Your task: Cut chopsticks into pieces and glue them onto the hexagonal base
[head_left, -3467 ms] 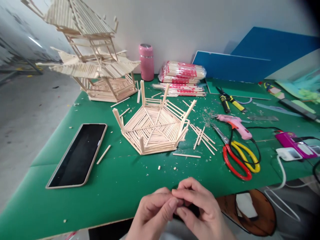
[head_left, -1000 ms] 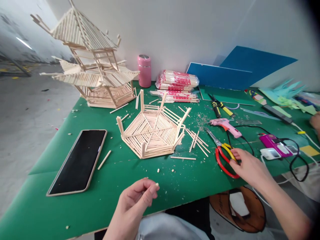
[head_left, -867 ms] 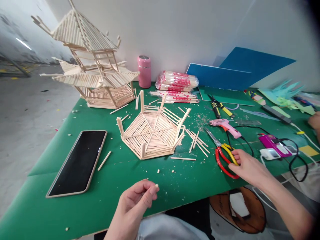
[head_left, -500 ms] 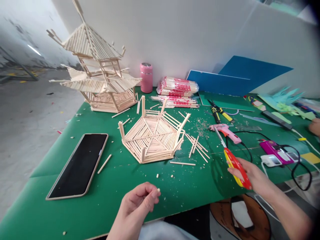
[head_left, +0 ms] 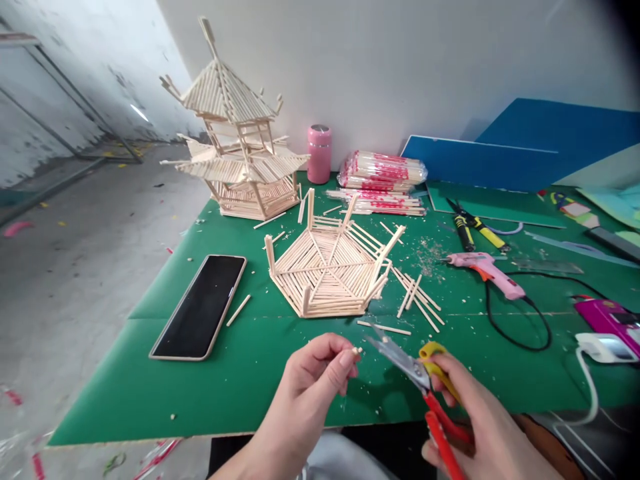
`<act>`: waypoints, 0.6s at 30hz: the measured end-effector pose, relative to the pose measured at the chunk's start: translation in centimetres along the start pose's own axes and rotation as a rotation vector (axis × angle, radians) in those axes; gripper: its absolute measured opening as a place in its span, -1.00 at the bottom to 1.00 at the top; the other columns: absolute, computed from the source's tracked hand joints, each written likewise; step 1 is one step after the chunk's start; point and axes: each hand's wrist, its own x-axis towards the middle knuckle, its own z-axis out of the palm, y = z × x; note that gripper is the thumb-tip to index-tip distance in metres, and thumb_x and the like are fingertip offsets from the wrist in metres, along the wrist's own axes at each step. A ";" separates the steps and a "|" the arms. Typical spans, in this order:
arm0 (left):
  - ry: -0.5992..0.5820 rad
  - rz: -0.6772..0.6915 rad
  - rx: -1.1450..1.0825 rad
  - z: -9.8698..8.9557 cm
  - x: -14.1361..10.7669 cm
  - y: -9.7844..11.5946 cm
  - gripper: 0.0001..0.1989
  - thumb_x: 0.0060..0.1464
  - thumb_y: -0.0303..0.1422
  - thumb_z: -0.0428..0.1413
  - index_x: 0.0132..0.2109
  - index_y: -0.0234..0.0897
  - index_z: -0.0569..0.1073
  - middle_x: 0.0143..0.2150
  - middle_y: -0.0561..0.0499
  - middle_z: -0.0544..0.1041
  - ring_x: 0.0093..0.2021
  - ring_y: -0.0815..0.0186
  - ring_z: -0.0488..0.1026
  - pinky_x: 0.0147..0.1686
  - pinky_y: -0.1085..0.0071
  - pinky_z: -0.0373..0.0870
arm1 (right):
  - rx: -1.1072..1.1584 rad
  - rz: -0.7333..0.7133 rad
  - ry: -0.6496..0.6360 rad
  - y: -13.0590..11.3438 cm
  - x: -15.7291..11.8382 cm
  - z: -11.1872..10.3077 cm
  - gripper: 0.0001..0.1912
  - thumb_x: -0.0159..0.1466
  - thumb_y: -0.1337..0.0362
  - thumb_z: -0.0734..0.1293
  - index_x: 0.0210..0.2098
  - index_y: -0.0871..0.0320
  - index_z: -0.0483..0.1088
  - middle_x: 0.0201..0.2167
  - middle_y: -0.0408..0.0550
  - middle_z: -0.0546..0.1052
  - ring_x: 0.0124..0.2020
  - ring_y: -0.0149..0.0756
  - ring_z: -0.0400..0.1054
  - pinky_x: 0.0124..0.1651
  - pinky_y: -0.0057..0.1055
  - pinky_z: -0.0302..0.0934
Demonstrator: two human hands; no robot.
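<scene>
Wooden bit [head_left: 357, 349] beside scissors [head_left: 400, 360]

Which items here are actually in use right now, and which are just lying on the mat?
In use:
- left hand pinching a short stick piece
- right hand holding scissors, blades open toward the piece

Lying about:
- hexagonal stick base
- pagoda model
- phone
- glue gun
- pink bottle
- chopstick packs
- loose sticks
</scene>
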 end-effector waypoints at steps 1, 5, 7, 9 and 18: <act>-0.001 0.034 0.012 0.0 -0.1 0.0 -0.83 -0.02 -0.27 0.13 -0.42 -0.29 0.43 -0.50 0.07 0.36 -0.49 0.42 0.20 -0.48 0.51 0.14 | -0.083 -0.070 0.019 -0.2 0.1 0.2 -0.15 -0.19 0.31 0.40 0.07 -0.03 0.01 -0.25 0.00 0.49 -0.41 -0.12 0.45 -0.43 -0.35 0.42; -0.020 0.122 0.091 -0.1 -0.2 -0.1 -0.84 0.03 -0.28 0.09 -0.39 -0.28 0.44 -0.47 0.07 0.33 -0.47 0.42 0.18 -0.48 0.52 0.13 | -0.229 -0.188 0.009 -0.5 0.3 0.5 -0.02 -0.19 0.20 0.43 0.13 0.03 -0.15 -0.29 0.06 0.50 -0.44 -0.06 0.46 -0.51 -0.34 0.40; -0.030 0.141 0.101 -0.2 -0.2 -0.1 -0.86 0.04 -0.29 0.09 -0.37 -0.27 0.44 -0.45 0.07 0.34 -0.47 0.43 0.17 -0.49 0.52 0.12 | -0.224 -0.183 -0.011 -0.6 0.3 0.5 -0.02 -0.17 0.19 0.42 0.13 0.03 -0.18 -0.31 0.05 0.50 -0.41 -0.07 0.46 -0.50 -0.36 0.40; -0.046 0.158 0.091 -0.3 -0.1 -0.2 -0.88 0.05 -0.30 0.08 -0.35 -0.26 0.44 -0.42 0.07 0.35 -0.47 0.43 0.18 -0.48 0.52 0.13 | -0.204 -0.176 -0.025 -0.8 0.2 0.5 -0.05 -0.15 0.20 0.42 0.12 0.03 -0.16 -0.28 0.05 0.50 -0.36 -0.06 0.47 -0.45 -0.37 0.41; -0.123 0.203 0.149 -1.2 -0.2 -0.5 -0.88 0.11 -0.33 0.01 -0.32 -0.23 0.42 -0.37 0.05 0.35 -0.44 0.40 0.23 -0.43 0.49 0.18 | -0.159 -0.110 -0.128 -1.5 0.0 0.9 -0.13 -0.13 0.27 0.38 0.09 0.09 -0.13 -0.24 0.07 0.48 -0.30 -0.09 0.46 -0.35 -0.38 0.40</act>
